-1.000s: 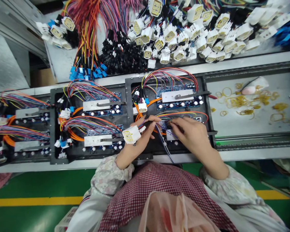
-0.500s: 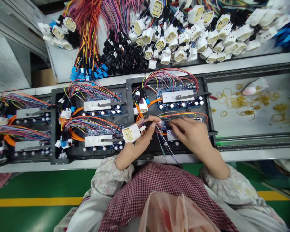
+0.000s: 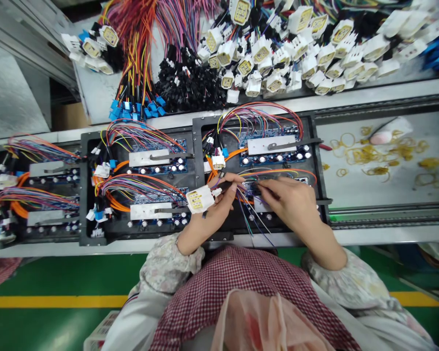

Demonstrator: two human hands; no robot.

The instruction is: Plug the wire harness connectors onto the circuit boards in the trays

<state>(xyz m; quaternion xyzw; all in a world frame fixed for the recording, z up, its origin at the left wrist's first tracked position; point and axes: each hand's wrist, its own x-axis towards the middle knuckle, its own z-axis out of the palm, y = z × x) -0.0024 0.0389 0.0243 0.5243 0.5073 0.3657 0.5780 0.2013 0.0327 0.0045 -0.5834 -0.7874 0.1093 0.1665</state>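
My left hand point(image 3: 216, 207) is closed around a wire harness whose white connector point(image 3: 199, 199) with a yellow face sticks out toward the left. Loose thin wires point(image 3: 254, 217) in white, blue and green fan out between my two hands. My right hand point(image 3: 287, 197) is pinched over the blue circuit board point(image 3: 303, 181) in the lower right of the black tray point(image 3: 227, 226); the fingertips hide what they hold, probably a wire end. Orange and yellow wires arch over that board just beyond my fingers. A metal bar lies partly under my right hand.
Above it in the same tray sits a wired circuit board point(image 3: 274, 157) with a silver heat sink. More black trays point(image 3: 137, 234) with wired boards line the left. Piled harnesses point(image 3: 263, 53) cover the rear shelf. Yellow rubber bands point(image 3: 366, 153) lie on the right.
My hands stay nearly in place over the lower board. The loose wires between them have shifted slightly to the right and spread. The whole view has moved a little.
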